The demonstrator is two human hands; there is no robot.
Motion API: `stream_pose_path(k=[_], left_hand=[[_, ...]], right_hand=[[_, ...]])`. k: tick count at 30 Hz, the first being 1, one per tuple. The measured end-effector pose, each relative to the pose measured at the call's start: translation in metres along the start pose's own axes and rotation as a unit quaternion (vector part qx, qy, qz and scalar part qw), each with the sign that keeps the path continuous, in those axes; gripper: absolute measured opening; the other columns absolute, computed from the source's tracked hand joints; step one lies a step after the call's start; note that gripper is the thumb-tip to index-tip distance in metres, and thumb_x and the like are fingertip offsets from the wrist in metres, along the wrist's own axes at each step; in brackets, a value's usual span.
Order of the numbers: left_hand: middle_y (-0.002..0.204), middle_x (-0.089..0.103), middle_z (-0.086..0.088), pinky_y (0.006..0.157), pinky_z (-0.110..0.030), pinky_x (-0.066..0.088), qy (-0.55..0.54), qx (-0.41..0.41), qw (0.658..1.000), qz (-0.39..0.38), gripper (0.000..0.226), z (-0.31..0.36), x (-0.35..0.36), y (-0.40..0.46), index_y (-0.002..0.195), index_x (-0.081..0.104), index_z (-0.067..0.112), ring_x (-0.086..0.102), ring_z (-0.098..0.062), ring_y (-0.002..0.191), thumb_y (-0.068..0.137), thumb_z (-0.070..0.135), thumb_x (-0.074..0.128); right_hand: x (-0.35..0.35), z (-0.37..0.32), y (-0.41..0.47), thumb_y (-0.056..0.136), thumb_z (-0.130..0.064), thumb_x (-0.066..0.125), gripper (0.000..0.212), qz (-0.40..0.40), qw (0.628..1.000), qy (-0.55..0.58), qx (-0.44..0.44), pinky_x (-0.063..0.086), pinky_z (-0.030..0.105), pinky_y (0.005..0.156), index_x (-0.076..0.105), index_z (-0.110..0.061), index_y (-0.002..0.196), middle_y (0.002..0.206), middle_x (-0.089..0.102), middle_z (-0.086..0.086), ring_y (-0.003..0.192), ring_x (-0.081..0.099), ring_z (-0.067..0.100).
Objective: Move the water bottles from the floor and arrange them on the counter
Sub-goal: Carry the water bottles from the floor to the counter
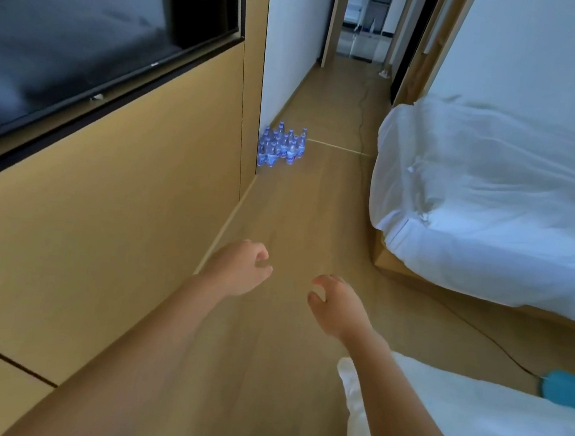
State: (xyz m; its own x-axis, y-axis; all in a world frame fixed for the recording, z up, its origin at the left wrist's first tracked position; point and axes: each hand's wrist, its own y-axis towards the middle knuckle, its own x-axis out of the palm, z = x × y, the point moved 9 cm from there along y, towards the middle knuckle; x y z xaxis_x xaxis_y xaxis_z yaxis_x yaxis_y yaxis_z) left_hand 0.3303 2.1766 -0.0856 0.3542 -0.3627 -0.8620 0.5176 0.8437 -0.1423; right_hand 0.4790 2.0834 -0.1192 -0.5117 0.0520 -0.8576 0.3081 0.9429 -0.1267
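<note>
Several clear water bottles (281, 144) with blue labels and caps stand upright in a tight cluster on the wooden floor, against the corner of the wood-panelled wall. My left hand (239, 267) and my right hand (334, 304) are stretched out in front of me, well short of the bottles. Both hold nothing, with fingers loosely curled. No counter is in view.
A wood-panelled wall (117, 220) with a dark TV screen (78, 32) runs along the left. A bed with white linen (502, 206) fills the right. A cable (362, 118) trails along the floor toward an open doorway (365, 22). A blue object (567, 389) lies at the right.
</note>
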Motion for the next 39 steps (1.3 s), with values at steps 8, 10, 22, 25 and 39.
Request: stream_pose_path(k=[8, 10, 22, 25, 39], left_hand=[[0.122, 0.060, -0.003, 0.090, -0.032, 0.046, -0.010, -0.034, 0.999, 0.008, 0.033, 0.010, -0.004, 0.138, 0.117, 0.060, 0.015, 0.056, -0.021, 0.110, 0.089, 0.033, 0.057], [0.120, 0.061, -0.003, 0.089, -0.032, 0.046, -0.020, -0.041, 0.999, 0.011, 0.032, 0.008, -0.005, 0.174, 0.115, 0.061, 0.016, 0.057, -0.021, 0.109, 0.088, 0.033, 0.058], [0.113, 0.061, 0.002, 0.088, -0.033, 0.046, -0.034, -0.033, 0.999, -0.003, 0.027, 0.002, -0.042, 0.445, 0.109, 0.061, 0.017, 0.057, -0.019, 0.102, 0.087, 0.032, 0.056], [0.114, 0.060, 0.002, 0.086, -0.031, 0.046, -0.039, -0.029, 0.999, -0.012, 0.027, 0.004, -0.054, 0.512, 0.109, 0.060, 0.017, 0.056, -0.019, 0.102, 0.087, 0.033, 0.056], [0.125, 0.054, 0.001, 0.091, -0.030, 0.043, -0.016, -0.044, 0.998, -0.046, 0.039, 0.004, -0.038, 0.792, 0.123, 0.053, 0.018, 0.052, -0.017, 0.111, 0.088, 0.035, 0.056]], right_hand=[[-0.025, 0.034, 0.135, 0.093, -0.024, 0.049, 0.034, -0.022, 1.000, 0.003, -0.007, 0.041, 0.031, 0.095, 0.056, -0.012, 0.124, 0.122, 0.055, 0.007, 0.117, 0.046, 0.024], [-0.026, 0.042, 0.168, 0.093, -0.024, 0.049, 0.034, -0.029, 1.000, 0.007, -0.003, 0.041, 0.031, 0.096, 0.057, -0.012, 0.124, 0.121, 0.055, 0.007, 0.117, 0.046, 0.024], [-0.073, 0.065, 0.426, 0.093, -0.025, 0.049, 0.033, -0.027, 0.999, 0.017, 0.018, 0.042, 0.033, 0.096, 0.057, -0.013, 0.123, 0.123, 0.055, 0.006, 0.115, 0.049, 0.024], [-0.091, 0.071, 0.490, 0.093, -0.026, 0.049, 0.034, -0.024, 0.999, 0.022, 0.036, 0.042, 0.033, 0.096, 0.056, -0.013, 0.124, 0.124, 0.055, 0.005, 0.114, 0.049, 0.022], [-0.126, 0.144, 0.757, 0.094, -0.026, 0.048, 0.036, -0.040, 0.995, 0.055, 0.072, 0.039, 0.031, 0.098, 0.055, -0.013, 0.127, 0.127, 0.054, 0.006, 0.118, 0.048, 0.022]])
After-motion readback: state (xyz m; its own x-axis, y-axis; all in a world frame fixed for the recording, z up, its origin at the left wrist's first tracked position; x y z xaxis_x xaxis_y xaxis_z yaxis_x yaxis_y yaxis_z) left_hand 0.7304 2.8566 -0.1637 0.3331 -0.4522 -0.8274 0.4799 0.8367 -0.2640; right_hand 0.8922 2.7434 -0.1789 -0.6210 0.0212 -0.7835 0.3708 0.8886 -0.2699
